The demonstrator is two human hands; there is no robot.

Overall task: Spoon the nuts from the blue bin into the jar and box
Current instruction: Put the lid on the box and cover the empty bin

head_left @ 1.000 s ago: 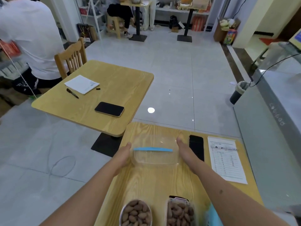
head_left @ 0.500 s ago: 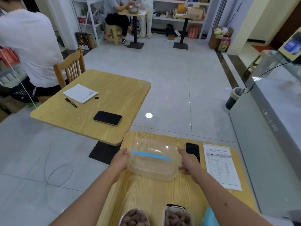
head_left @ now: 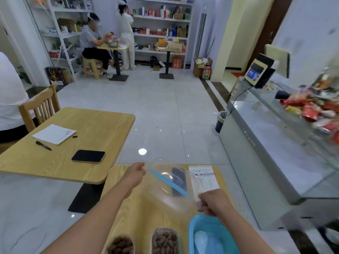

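Since the earlier frames, clear lid (head_left: pixel 170 187) lifted from level over the table to a slanted hold, its right end swung near; head view also raised, showing more of the room.

Clear lid: transparent thin plastic, rounded-rectangular, glossy, with one blue strip (head_left: pixel 167 181) along it. Long axis runs from far left to near right; the near-right end sits just above the bin.

Left hand (head_left: pixel 134 174): fingers curled round the lid's far-left edge, gripping it.

Right hand (head_left: pixel 213 202): fingers clenched on the lid's near-right corner; exact finger placement blurred, probably a pinch.

Blue bin (head_left: pixel 192 235): smooth blue plastic, rounded rim, at the table's near right. Holds a white spoon (head_left: pixel 200 239), bowl upward; no nuts discernible inside.

Jar (head_left: pixel 120 245): round, at bottom edge, filled with brown oblong nuts.

Box (head_left: pixel 165 241): clear, rectangular, rounded corners, just right of the jar and left of the bin, also filled with nuts.

Table (head_left: pixel 145 209): pale wood grain, rounded corners.

Dark phone (head_left: pixel 178 180): flat, seen through the lid.

Printed sheet (head_left: pixel 205 177): white paper, right of the phone.

Second table (head_left: pixel 91 125): same wood, well apart to the left, bearing a notepad (head_left: pixel 54 133), black pen (head_left: pixel 43 145), another phone (head_left: pixel 88 156).
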